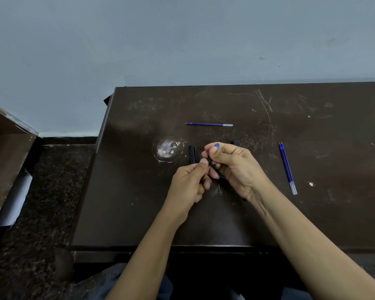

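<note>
right hand (236,167) grip pinching the blue refill (217,145), tip poking toward 1 o'clock | left hand (188,182) grip pinching a dark pen part (207,163) at its 7 o'clock, nearly touching

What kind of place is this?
Probably a study corner or classroom: a scratched dark desk against a blue-grey wall, blue pen refills lying on it, the right hand holding another refill, the left hand a black pen part.

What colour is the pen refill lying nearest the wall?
The refill is blue with a clear end; head view.
</note>
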The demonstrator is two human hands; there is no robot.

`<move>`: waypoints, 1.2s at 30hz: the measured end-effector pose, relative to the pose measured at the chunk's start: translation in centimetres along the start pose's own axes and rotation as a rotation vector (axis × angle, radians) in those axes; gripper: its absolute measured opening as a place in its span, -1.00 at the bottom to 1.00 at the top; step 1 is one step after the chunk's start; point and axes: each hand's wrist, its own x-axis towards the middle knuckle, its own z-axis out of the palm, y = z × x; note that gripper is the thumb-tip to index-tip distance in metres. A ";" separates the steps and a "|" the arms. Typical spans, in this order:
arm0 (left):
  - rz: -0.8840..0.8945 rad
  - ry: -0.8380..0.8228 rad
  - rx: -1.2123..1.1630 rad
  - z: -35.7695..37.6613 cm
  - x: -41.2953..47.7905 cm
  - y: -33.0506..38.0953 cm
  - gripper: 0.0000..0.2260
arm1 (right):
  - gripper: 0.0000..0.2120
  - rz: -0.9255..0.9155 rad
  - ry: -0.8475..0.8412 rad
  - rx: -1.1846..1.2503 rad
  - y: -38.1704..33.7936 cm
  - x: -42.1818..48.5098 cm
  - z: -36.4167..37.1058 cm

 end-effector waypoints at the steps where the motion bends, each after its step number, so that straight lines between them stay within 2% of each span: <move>1: -0.034 -0.047 -0.060 -0.1 0.0 0.2 -0.62 | -0.91 0.002 -0.030 0.002 -0.2 0.0 -0.1; 4: -0.040 -0.087 -0.083 -0.2 0.0 0.4 -0.63 | -0.88 0.012 -0.085 0.003 -0.5 -0.1 -0.1; 10: 0.005 0.012 -0.016 -0.1 -0.1 -0.2 -0.66 | -0.89 -0.054 0.021 -0.142 0.1 0.2 -0.4; 15: 0.083 0.105 0.146 -0.1 -0.1 -0.4 -0.70 | -0.82 -0.050 0.004 -0.177 0.3 0.4 -0.5; 18: 0.088 0.091 0.120 -0.1 -0.1 -0.4 -0.69 | -0.82 -0.028 0.017 -0.124 0.4 0.5 -0.7; 22: 0.083 0.071 0.094 0.0 -0.2 -0.3 -0.69 | -0.74 0.036 -0.062 0.006 0.1 0.5 -0.5; 27: 0.087 0.090 0.119 -0.1 -0.2 -0.3 -0.72 | -0.83 0.007 -0.022 -0.098 0.2 0.4 -0.4; 31: 0.082 0.087 0.112 0.0 -0.2 -0.4 -0.71 | -0.74 0.047 -0.030 -0.012 -0.1 0.5 -0.4; 36: 0.076 0.086 0.131 -0.1 0.0 -0.4 -0.72 | -0.86 0.031 -0.026 -0.106 0.3 0.2 -0.3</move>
